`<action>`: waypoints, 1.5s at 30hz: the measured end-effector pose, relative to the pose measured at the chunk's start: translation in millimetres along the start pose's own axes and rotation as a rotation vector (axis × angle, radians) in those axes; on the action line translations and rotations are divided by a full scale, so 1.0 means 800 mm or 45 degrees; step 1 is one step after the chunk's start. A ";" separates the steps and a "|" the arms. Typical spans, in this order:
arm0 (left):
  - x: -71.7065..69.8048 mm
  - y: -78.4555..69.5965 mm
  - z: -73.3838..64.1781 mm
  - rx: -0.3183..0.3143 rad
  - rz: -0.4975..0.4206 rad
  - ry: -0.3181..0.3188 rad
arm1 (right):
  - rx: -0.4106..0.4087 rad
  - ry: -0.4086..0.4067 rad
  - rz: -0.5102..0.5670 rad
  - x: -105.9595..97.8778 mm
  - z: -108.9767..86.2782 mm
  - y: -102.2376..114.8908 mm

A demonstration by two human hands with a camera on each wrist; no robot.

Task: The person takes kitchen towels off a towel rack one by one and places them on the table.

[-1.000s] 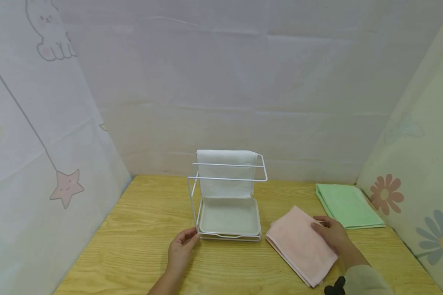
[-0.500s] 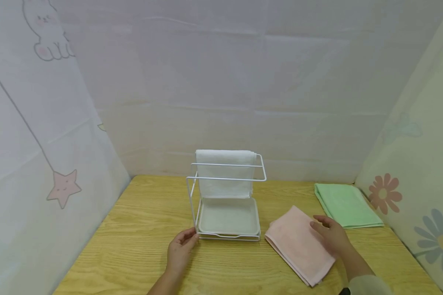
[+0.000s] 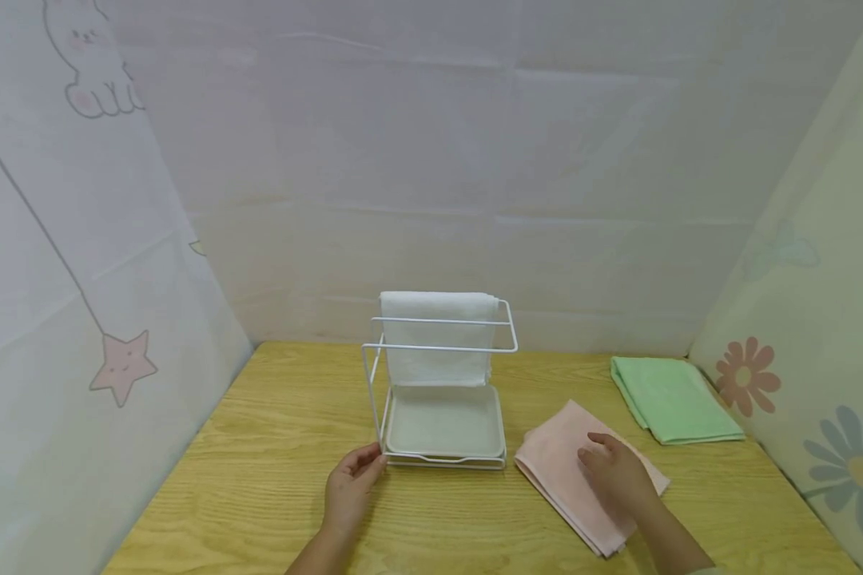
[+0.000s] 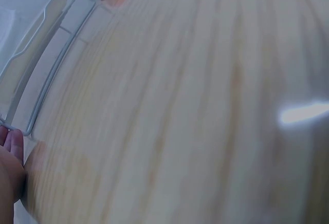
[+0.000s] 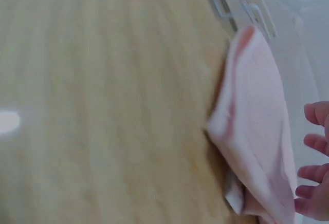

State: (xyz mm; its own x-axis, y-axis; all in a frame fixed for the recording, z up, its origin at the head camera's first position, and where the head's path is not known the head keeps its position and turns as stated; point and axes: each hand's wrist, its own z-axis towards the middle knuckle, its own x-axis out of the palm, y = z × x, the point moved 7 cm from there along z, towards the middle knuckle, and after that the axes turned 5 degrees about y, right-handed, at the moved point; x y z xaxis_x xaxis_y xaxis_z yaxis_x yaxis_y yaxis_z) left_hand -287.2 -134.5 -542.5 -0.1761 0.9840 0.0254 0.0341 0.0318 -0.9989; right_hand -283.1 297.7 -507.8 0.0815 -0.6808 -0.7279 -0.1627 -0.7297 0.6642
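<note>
Pink towel (image 3: pixel 559 463): folded on the desk (image 3: pixel 259 495), right of the white wire rack (image 3: pixel 439 348)
Left hand (image 3: pixel 348 493): pinching the rack's near left corner
Right hand (image 3: pixel 617 477): fingers loosely spread over the towel

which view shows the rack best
The head view: the rack sits wholly in frame, though the white cloth hides some of it. The left wrist view cuts it off at the left edge; the right wrist view catches only a blurred bit at the top.
</note>
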 end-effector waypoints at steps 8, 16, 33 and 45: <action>-0.001 0.001 0.001 0.007 0.000 0.027 | -0.010 0.039 -0.224 0.043 -0.002 0.005; -0.002 0.000 0.001 0.000 0.025 0.020 | -0.214 0.096 -0.372 0.043 0.007 0.012; 0.000 0.002 0.002 -0.006 0.049 0.034 | -0.481 0.081 -0.586 0.018 0.018 0.028; -0.001 0.001 0.001 0.005 0.060 0.014 | -0.205 -0.083 -0.515 0.025 0.009 0.029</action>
State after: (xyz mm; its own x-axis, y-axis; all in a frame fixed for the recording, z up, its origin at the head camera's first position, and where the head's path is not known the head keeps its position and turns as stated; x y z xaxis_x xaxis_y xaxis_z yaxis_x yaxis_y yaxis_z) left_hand -287.6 -135.2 -543.6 -0.1637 0.9863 -0.0215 0.0384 -0.0154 -0.9991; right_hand -292.4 267.5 -507.8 0.0443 -0.3362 -0.9408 0.0255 -0.9410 0.3375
